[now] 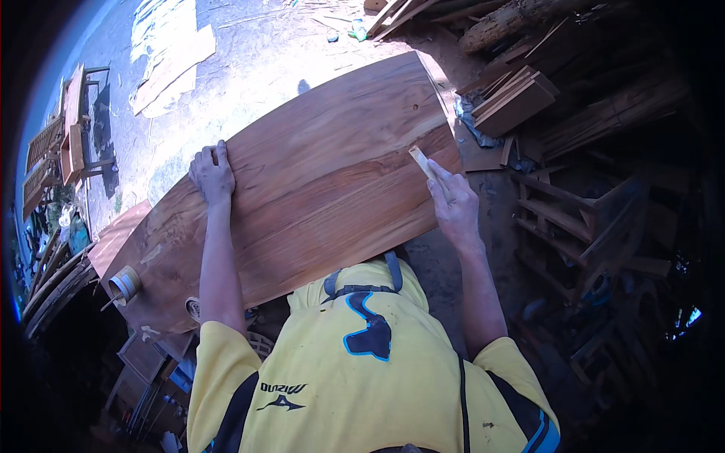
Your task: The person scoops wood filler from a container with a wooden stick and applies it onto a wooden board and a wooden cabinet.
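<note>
A large reddish-brown wooden board (pixel 325 174) lies in front of me, with a dark streak and a small hole near its right end. My left hand (pixel 212 172) is at its far edge, fingers curled over the rim, gripping it. In my right hand (pixel 457 204) is a thin, pale flat wooden stick (pixel 419 161), closed in the fingers. The stick's tip points away from me, over the board's right part. At the board's left end sits a small tub (pixel 125 284) with a thin stick poking out beside it.
Another round container (pixel 193 307) shows by my left forearm. Wooden benches (pixel 72 143) stand far left on the sunlit ground. To the right are stacked boards (pixel 515 102), a log (pixel 506 26) and a shadowed heap of wooden furniture frames (pixel 563 215).
</note>
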The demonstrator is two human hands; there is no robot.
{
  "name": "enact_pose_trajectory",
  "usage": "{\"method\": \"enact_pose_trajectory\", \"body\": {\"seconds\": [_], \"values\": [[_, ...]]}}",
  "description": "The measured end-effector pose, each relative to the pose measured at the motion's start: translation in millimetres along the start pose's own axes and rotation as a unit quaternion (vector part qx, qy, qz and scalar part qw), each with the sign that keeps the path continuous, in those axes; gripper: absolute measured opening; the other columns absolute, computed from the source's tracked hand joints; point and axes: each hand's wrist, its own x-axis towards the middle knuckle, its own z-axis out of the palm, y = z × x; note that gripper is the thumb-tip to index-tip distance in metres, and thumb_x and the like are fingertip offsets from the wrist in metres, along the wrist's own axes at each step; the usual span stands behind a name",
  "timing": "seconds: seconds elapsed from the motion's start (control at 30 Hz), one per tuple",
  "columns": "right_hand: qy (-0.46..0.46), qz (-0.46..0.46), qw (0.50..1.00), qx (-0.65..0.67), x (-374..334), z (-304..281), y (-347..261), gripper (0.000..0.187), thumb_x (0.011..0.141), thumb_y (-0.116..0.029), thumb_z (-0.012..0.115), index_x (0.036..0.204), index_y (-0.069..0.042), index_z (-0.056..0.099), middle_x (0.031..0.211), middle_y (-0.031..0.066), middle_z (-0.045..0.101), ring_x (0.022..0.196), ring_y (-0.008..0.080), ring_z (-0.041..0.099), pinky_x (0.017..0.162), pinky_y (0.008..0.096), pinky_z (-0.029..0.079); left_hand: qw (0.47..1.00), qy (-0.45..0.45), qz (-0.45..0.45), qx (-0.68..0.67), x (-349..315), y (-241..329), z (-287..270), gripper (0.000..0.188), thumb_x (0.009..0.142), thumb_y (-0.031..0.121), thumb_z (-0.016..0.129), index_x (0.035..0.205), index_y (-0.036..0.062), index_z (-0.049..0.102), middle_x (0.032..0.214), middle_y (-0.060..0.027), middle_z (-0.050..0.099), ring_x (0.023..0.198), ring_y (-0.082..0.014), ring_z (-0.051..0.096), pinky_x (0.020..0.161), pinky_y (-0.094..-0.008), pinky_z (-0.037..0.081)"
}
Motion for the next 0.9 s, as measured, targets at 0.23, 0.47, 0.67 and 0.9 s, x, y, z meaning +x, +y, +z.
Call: {"method": "enact_pose_trajectory", "body": {"seconds": [0.23, 0.47, 0.67, 0.9], "values": [[-0.052, -0.017, 0.998, -0.001, 62, 13, -25, 0.041, 0.102, -0.019, 0.069, 0.143, -0.021, 0.069, 0.084, 0.0118, 0.061, 0.073, 0.0306, 0.062, 0.069, 0.0446, 0.052, 1.000, 0.012, -0.005, -0.005, -1, 0, -2, 0.040, 0.109, 0.041, 0.055, 0.102, 0.0062, 0.073, 0.101, -0.0123, 0.069, 0.102, -0.0326, 0.062, 0.102, -0.0468, 0.042], [-0.059, -0.024, 0.997, -0.044, 90, 8, -22, 0.041, 0.101, -0.017, 0.068, 0.142, -0.023, 0.069, 0.081, 0.0108, 0.058, 0.071, 0.0305, 0.062, 0.069, 0.0451, 0.052, 1.000, 0.030, 0.011, 0.000, 1, -10, 5, 0.038, 0.111, 0.034, 0.051, 0.103, 0.0048, 0.074, 0.100, -0.0136, 0.069, 0.100, -0.0338, 0.062, 0.100, -0.0471, 0.043], [-0.092, 0.004, 0.988, -0.121, 94, 6, -22, 0.039, 0.103, -0.021, 0.066, 0.142, -0.026, 0.069, 0.084, 0.0105, 0.059, 0.072, 0.0319, 0.066, 0.069, 0.0469, 0.055, 1.000, 0.022, 0.019, 0.007, 0, -8, 1, 0.037, 0.112, 0.032, 0.049, 0.104, 0.0047, 0.073, 0.100, -0.0142, 0.069, 0.099, -0.0348, 0.062, 0.098, -0.0471, 0.045], [-0.139, 0.001, 0.962, -0.235, 118, 29, -31, 0.041, 0.105, -0.023, 0.061, 0.146, -0.028, 0.065, 0.090, 0.0127, 0.062, 0.082, 0.0341, 0.070, 0.076, 0.0491, 0.057, 1.000, 0.002, 0.013, 0.018, 1, -2, -1, 0.037, 0.112, 0.031, 0.047, 0.107, 0.0053, 0.073, 0.100, -0.0131, 0.069, 0.100, -0.0336, 0.062, 0.099, -0.0466, 0.044]]}}
